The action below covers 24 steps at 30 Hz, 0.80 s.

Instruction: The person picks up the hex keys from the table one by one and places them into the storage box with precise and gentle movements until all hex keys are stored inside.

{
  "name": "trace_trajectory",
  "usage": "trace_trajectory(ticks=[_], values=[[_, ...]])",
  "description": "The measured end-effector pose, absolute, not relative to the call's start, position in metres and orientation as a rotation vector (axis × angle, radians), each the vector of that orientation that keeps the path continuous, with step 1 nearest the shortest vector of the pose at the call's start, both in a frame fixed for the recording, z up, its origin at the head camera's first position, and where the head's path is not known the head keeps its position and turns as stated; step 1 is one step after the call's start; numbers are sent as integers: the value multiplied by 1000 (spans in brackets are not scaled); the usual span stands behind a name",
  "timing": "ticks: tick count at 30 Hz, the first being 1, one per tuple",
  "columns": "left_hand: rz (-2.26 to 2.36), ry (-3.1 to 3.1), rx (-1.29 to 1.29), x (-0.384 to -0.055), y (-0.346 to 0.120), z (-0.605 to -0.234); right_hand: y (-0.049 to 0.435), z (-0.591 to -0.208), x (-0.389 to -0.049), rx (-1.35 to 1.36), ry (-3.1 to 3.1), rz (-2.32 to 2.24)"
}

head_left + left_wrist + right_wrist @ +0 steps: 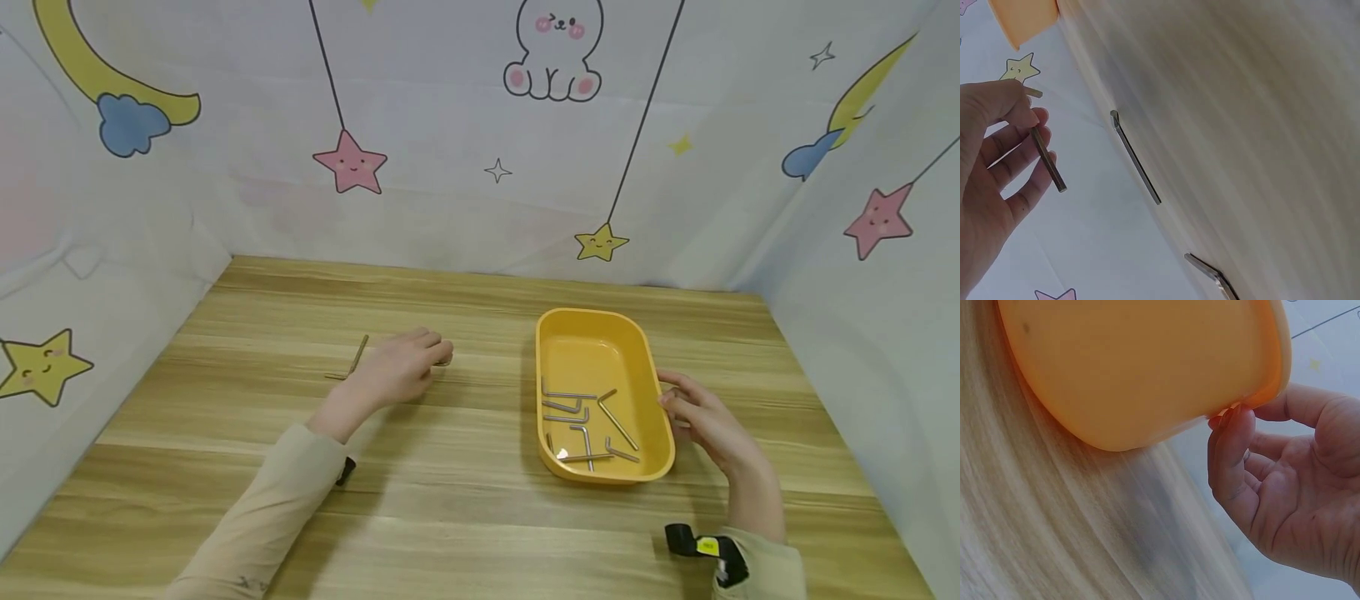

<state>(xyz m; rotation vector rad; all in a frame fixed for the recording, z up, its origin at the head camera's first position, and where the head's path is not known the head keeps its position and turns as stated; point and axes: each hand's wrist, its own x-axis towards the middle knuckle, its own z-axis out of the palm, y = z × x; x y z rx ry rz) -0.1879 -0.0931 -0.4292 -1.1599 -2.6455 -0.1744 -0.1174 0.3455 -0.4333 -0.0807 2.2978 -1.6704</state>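
Note:
My left hand [397,367] is over the left-middle of the table. In the left wrist view it pinches a hex key [1049,159] between thumb and fingers. Two more hex keys lie on the wood in that view, a straight-lying one [1138,162] and another [1210,270] cut off by the lower edge. From the head, a bent hex key [360,352] shows left of the hand. My right hand [708,425] grips the right rim of a yellow plastic tray [592,354], thumb and fingers at its edge. Several hex keys [618,425] lie inside the tray.
The wood-grain table [450,517] is bounded by a white cloth backdrop [450,217] at the back and sides, printed with stars and moons. Black straps with small devices [705,546] sit at the wrists.

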Motion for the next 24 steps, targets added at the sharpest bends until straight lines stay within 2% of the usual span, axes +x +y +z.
trace_trajectory(ticks=[24], values=[[-302, -2511, -1281, -182, -34, -428, 345, -432, -118, -57, 2295, -1673]])
